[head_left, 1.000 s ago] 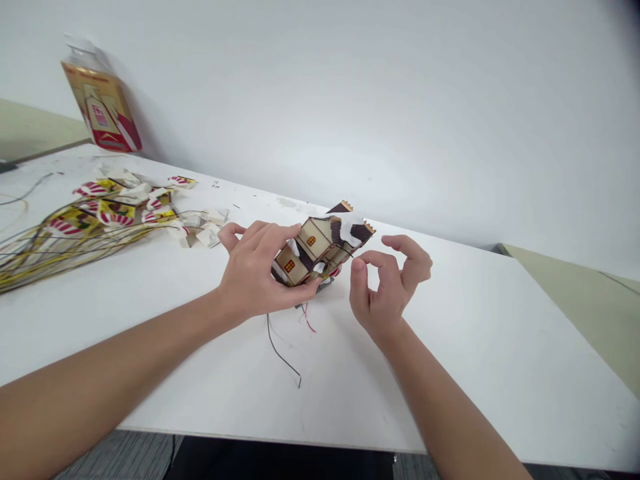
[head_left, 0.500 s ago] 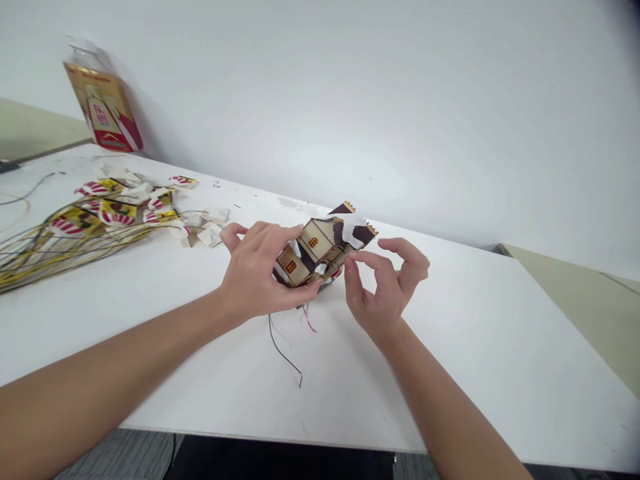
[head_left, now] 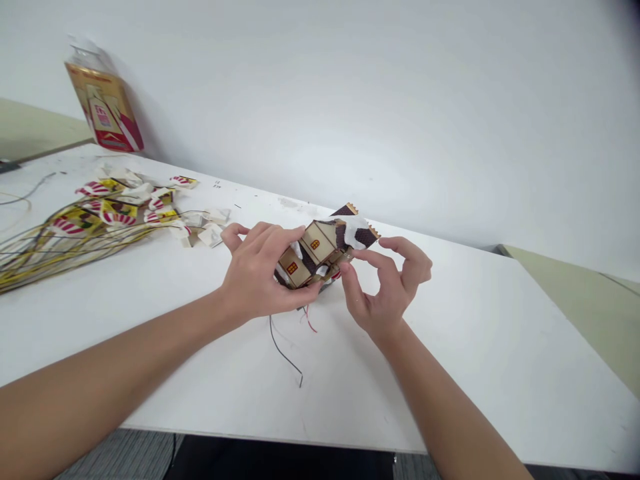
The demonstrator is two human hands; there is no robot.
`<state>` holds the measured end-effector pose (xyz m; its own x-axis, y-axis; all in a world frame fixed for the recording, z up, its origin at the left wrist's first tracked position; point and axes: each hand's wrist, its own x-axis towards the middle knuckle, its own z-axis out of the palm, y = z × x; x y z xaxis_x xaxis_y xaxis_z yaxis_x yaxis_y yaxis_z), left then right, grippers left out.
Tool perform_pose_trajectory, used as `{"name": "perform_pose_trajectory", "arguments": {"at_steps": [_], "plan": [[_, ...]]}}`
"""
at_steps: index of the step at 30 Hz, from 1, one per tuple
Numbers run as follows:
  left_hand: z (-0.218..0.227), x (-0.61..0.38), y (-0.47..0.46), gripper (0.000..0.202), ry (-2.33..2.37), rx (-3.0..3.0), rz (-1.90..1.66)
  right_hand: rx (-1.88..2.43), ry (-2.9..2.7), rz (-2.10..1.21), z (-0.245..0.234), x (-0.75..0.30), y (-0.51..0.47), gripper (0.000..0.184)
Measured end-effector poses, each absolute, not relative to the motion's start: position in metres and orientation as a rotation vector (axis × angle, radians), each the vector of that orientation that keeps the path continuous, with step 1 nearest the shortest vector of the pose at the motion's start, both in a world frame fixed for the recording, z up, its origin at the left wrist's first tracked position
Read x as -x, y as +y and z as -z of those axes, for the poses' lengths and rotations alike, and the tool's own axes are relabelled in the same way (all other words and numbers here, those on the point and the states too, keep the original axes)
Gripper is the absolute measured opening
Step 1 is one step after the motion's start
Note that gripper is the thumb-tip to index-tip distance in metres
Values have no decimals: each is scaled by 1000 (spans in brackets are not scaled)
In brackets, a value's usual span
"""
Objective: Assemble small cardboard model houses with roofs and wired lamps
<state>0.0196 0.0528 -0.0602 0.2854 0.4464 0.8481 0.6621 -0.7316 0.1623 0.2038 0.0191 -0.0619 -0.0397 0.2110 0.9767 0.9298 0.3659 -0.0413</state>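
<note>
A miniature model house [head_left: 320, 241] is held tilted on its side above the table. Its walls are cream with small orange windows, and white snow-like patches lie on its dark roof. My left hand [head_left: 260, 270] grips it from the left, with the thumb along the lower edge and the fingers over the top. At the house's right side, the thumb and index finger of my right hand [head_left: 383, 287] curve in a pinch; anything between them is too small to make out. Below the house hang a thin black wire [head_left: 285, 352] and a short red wire [head_left: 311, 323].
On the left of the white table [head_left: 200, 380] lies a heap of small red-and-white striped awning pieces [head_left: 119, 215] with white bits. A bundle of yellow and black wires [head_left: 55, 257] runs from it. A gold-and-red packet [head_left: 105, 110] leans against the wall behind.
The tips of my right thumb and index finger have moved slightly apart at the house's side. The house has shifted a touch to the right; my left hand keeps its hold.
</note>
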Motion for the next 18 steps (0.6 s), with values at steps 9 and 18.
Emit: {"name": "perform_pose_trajectory", "arguments": {"at_steps": [9,18], "plan": [[60,-20,52,53,-1032,2320,1418,1049,-1508,828,62,-203,21,4],[61,-19,54,56,-997,2318,1417,1047,-1502,844,63,-205,22,3]]}}
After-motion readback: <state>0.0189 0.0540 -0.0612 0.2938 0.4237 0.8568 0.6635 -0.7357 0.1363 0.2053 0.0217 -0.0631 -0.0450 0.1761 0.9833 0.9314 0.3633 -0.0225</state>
